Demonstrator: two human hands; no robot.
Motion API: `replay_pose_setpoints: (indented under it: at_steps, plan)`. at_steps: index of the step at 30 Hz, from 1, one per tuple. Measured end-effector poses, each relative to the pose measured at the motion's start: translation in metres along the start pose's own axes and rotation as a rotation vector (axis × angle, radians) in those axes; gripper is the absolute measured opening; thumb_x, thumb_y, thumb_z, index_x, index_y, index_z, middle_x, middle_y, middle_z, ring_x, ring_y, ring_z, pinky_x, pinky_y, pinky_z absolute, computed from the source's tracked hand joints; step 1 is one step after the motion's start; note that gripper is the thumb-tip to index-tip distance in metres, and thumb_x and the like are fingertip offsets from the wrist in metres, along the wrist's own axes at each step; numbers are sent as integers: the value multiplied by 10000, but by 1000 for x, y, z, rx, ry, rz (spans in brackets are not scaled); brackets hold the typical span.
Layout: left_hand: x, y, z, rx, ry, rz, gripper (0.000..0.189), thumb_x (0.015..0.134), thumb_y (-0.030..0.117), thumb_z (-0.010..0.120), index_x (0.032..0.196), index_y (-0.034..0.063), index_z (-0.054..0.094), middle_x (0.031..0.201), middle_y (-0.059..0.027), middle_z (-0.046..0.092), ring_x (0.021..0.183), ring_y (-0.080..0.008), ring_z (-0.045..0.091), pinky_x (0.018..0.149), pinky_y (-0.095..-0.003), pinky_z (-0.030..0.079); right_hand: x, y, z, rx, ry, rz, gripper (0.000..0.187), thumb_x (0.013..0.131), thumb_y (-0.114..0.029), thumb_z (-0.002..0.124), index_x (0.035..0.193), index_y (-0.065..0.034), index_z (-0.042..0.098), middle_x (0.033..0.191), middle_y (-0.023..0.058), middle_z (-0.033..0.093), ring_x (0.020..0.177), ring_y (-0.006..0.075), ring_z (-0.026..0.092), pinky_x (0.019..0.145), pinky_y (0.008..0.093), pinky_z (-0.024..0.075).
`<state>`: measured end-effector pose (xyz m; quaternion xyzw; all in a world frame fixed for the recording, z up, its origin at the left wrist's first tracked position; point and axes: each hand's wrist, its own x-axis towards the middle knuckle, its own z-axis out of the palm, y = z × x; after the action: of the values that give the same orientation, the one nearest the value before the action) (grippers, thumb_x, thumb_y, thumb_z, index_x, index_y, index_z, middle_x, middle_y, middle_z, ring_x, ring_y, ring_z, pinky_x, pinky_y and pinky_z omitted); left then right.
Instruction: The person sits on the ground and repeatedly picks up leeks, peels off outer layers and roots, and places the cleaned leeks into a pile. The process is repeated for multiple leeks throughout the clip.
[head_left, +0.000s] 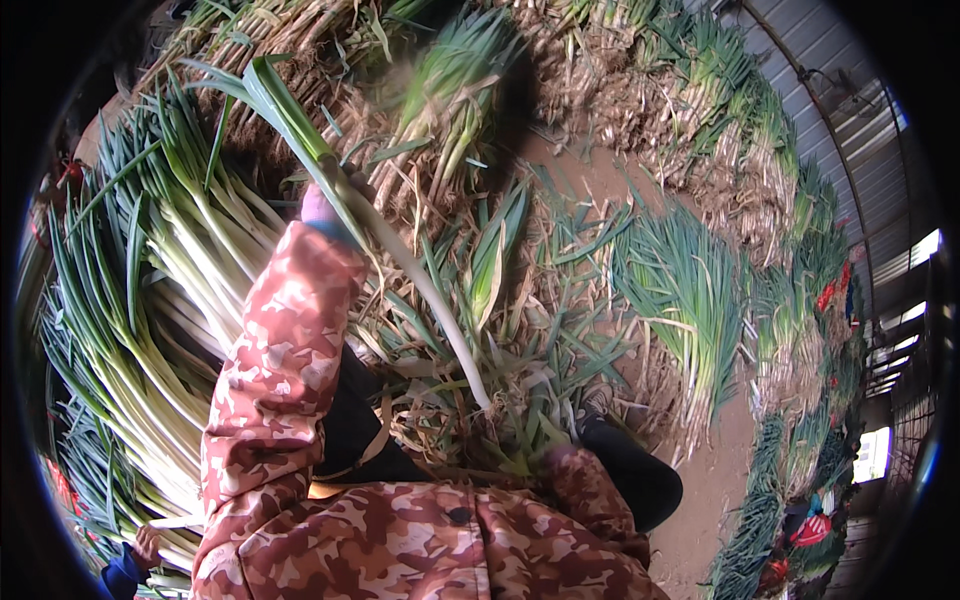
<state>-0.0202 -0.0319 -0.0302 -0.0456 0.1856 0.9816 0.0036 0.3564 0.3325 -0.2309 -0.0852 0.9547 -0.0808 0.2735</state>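
My left hand (330, 196), in a light glove or cuff at the wrist, grips a long green onion (427, 289) near where the white stalk turns green. The onion slants down to the right, its root end above a heap of loose leaves and peelings (420, 375). My right hand (559, 450) is blurred, low beside green leaves at the heap's lower edge; whether its fingers hold any is not clear. Left of my left arm lies a big pile of green onions with clean white stalks (202, 262).
Bundles of onions with soil on their roots (442, 112) stand ahead. Another bundle (682, 300) lies right of the heap on the dirt floor (720, 480). More onions line the metal wall (817, 142). At lower left, a co-worker's hand (146, 546) in a blue sleeve touches the pile.
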Motion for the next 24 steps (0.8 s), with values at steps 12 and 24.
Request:
replay_pose_setpoints:
  at_steps: [12,24]
  plan:
    - [-77,-64,8,507,-85,-42,327,874,278,586,1099,62,490,901,-129,625,543,-251,597,455,-390,509,48,-181,-106,648,810,188,303,737,-231,754,857,-5,592,711,174,620,634,321,612,582,392,481]
    - [-95,6,44,186,11,-150,31,941,127,492,921,116,472,686,8,424,465,-74,338,394,-220,282,41,-138,-22,696,160,157,405,819,-387,638,1035,-44,642,872,183,662,811,279,659,737,368,507]
